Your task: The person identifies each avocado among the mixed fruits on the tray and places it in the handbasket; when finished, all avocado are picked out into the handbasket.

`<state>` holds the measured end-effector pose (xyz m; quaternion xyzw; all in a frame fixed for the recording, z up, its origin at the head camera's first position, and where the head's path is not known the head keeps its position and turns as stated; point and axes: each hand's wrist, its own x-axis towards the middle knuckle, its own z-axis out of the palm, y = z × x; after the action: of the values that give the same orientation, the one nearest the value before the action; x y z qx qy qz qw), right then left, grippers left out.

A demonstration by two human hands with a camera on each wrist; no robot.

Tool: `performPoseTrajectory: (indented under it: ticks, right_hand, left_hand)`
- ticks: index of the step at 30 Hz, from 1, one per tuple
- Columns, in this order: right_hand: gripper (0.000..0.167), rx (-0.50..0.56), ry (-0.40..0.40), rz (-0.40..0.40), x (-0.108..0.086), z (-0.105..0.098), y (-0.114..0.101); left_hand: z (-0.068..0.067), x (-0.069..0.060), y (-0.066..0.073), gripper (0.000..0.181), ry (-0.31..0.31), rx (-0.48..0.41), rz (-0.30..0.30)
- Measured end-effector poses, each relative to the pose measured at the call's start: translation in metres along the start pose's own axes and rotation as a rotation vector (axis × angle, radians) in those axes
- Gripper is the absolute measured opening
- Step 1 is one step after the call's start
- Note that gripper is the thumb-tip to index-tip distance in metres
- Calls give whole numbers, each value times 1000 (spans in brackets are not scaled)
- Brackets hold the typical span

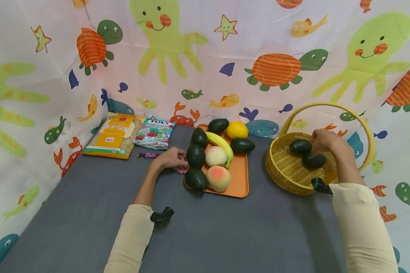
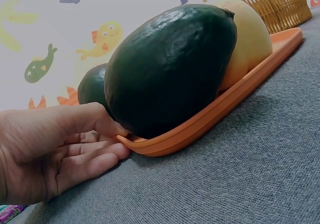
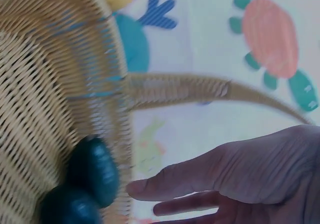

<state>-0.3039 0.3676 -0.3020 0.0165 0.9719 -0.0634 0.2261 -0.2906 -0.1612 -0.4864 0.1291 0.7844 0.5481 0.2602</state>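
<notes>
At the left edge of an orange tray (image 1: 240,185), my left hand (image 1: 172,159) pinches the rim between thumb and fingers, beside a dark green avocado (image 2: 170,69). The tray also bears several more avocados, a banana (image 1: 220,143), two peaches (image 1: 218,178) and a yellow-orange fruit (image 1: 237,130). My right hand (image 1: 324,140) is over a wicker basket (image 1: 280,170) in the head view, fingers extended and holding nothing in the right wrist view. Two avocados (image 1: 300,146) (image 3: 95,171) lie close together in the basket, beside that hand.
A yellow grain bag (image 1: 111,136), a teal candy bag (image 1: 155,133) and a purple-wrapped sweet (image 1: 148,155) lie left of the tray. The basket's tall handle (image 1: 370,140) arches above it. A patterned cloth stands behind the grey table (image 1: 205,235).
</notes>
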Motion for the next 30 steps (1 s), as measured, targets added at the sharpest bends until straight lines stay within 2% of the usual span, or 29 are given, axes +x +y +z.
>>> performPoseTrajectory:
  ticks: [4, 9, 15, 19, 24, 30]
  right_hand:
    - [52, -27, 31, -62, -13, -10, -15]
    - [49, -102, 140, -185, -23, -23, -41]
    - [47, -74, 213, -267, -36, -29, -76]
    - [46, -39, 241, -331, -41, -27, -95]
    - [46, -11, 268, -370, -46, -21, -120]
    - [43, 20, 289, -478, -35, -2, -148]
  left_hand:
    - [2, 1, 1, 17, 3, 2, -5]
    - [3, 3, 0, 18, 1, -7, 13]
    - [1, 2, 0, 15, 10, -10, 6]
    - [0, 3, -1, 18, 5, -13, 9]
    - [2, 4, -1, 20, 0, -20, 18]
    - [0, 1, -2, 17, 3, -13, 20]
